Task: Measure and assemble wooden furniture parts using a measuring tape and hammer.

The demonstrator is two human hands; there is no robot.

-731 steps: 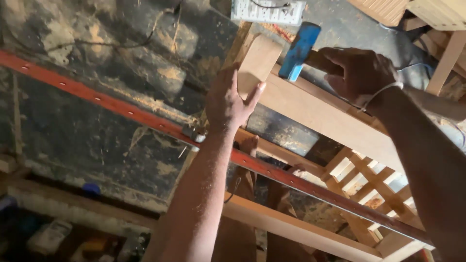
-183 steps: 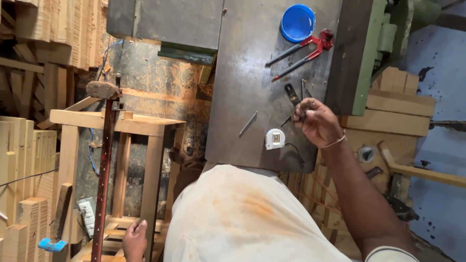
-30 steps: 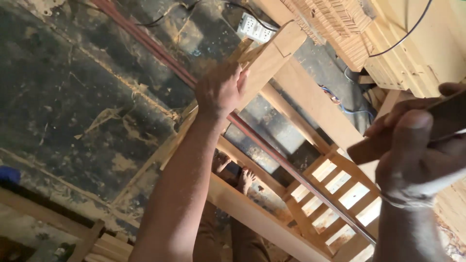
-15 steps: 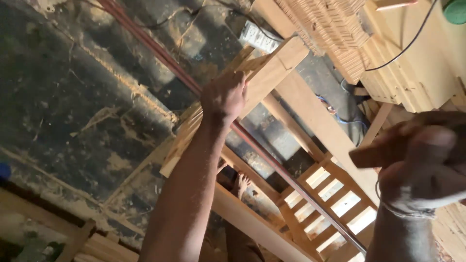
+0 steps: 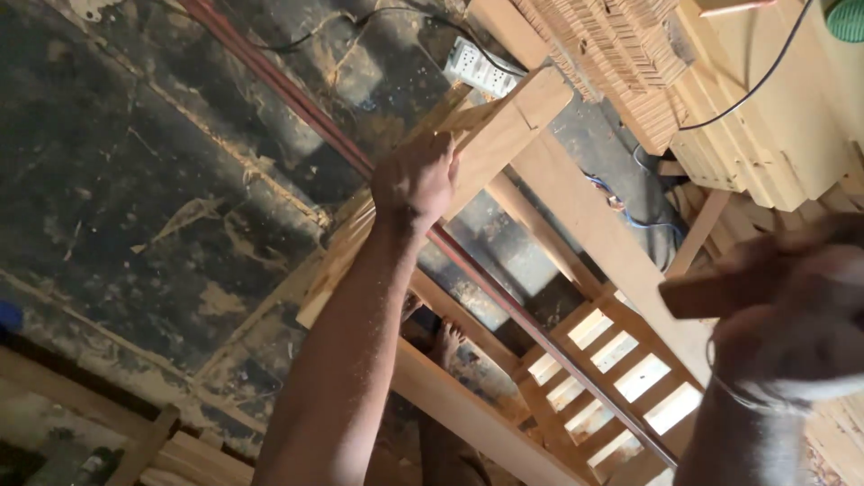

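Right now the right hand [image 5: 792, 328] is up close and blurred, fingers clamped round a dark wooden handle [image 5: 711, 292]; a wild swing could well catch the left hand [image 5: 416, 180], fingers curled over the pale, square-cut timber frame [image 5: 490, 135]. Beyond lie a reddish bar clamp [image 5: 297, 99], rough dusty floor and stacked slats [image 5: 630, 45].
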